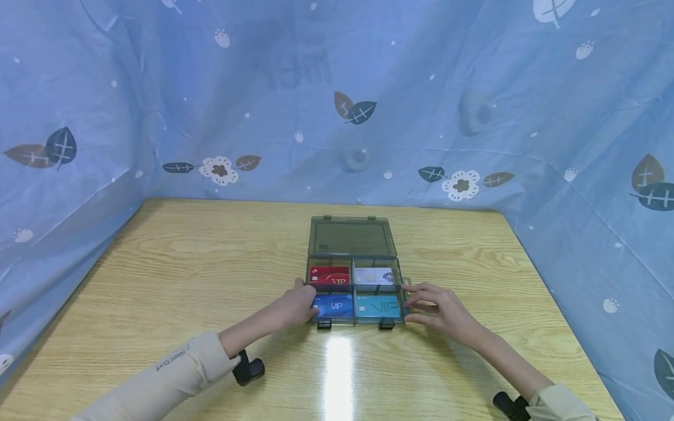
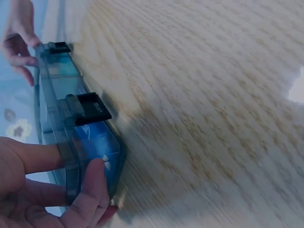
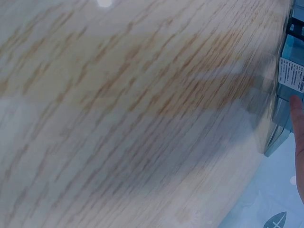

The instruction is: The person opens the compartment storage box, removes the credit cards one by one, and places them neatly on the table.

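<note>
Got an open smoky clear case [image 1: 354, 321] between both hands, mid-tabletop [image 1: 226, 245] – can't tell whether flat on the surface or slightly raised. Lid [image 1: 351, 237] swung back toward the far side, no longer over the compartments. Split into four, with one card in each: red card [image 1: 329, 272] rear left, white card [image 1: 368, 273] rear right, blue card [image 1: 337, 306] front left, teal card [image 1: 378, 306] front right. Can read VIP on the red, blue and teal ones. Two black latches [image 1: 324, 323] along the front edge, hanging forward. Left hand [image 1: 299, 304]: fingers clamped on the left wall near the front corner, with digits on both sides of it in the left wrist view. Right hand [image 1: 446, 313]: thumb and fingers apart, tips at the right wall. Only one finger visible in the right wrist view, close to a white printed patch [image 3: 291, 75] (can't tell if on case or card). Light sleeves [image 1: 174, 371] on both arms, black device [image 1: 248, 369] by each wrist. Blue cloth [image 1: 263, 105] with leaf and flower prints behind and at both sides.
</note>
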Tool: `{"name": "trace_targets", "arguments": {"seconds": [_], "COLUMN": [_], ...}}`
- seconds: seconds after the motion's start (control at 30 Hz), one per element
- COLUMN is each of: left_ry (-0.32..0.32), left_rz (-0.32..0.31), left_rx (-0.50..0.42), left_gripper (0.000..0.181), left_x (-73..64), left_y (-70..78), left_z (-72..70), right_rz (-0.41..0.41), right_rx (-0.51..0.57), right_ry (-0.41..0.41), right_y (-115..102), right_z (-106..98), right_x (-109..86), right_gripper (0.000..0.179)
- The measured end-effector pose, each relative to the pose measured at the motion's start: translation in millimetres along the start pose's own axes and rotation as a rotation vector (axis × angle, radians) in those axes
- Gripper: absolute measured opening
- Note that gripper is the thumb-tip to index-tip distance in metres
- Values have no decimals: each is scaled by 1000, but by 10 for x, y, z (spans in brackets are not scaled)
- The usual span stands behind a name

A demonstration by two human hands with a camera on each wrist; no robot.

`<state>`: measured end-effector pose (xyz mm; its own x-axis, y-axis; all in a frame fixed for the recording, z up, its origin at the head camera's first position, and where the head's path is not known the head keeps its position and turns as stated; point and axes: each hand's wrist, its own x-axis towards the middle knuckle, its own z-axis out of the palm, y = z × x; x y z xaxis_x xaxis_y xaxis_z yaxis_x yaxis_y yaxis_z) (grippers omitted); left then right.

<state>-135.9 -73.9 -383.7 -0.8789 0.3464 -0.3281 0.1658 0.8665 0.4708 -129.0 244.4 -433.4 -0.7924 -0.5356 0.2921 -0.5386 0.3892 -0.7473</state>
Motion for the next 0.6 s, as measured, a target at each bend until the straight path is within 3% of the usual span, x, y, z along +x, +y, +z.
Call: {"name": "trace_targets", "arguments": {"seconds": [0.4, 0.6], "left_ry": [-7, -21], "left_rz": [-8, 27], "left_rx": [-45, -82], "left_gripper": [17, 25], "left_x": [-84, -111], "left_y": [-11, -34], "left_z": [-29, -53], "right_rz": [-30, -36], "right_rx": [-4, -11], "right_ry": [-4, 1], "right_y": [6, -1], "right_z": [12, 15], "right_x": [19, 19], "right_gripper": [18, 18]}}
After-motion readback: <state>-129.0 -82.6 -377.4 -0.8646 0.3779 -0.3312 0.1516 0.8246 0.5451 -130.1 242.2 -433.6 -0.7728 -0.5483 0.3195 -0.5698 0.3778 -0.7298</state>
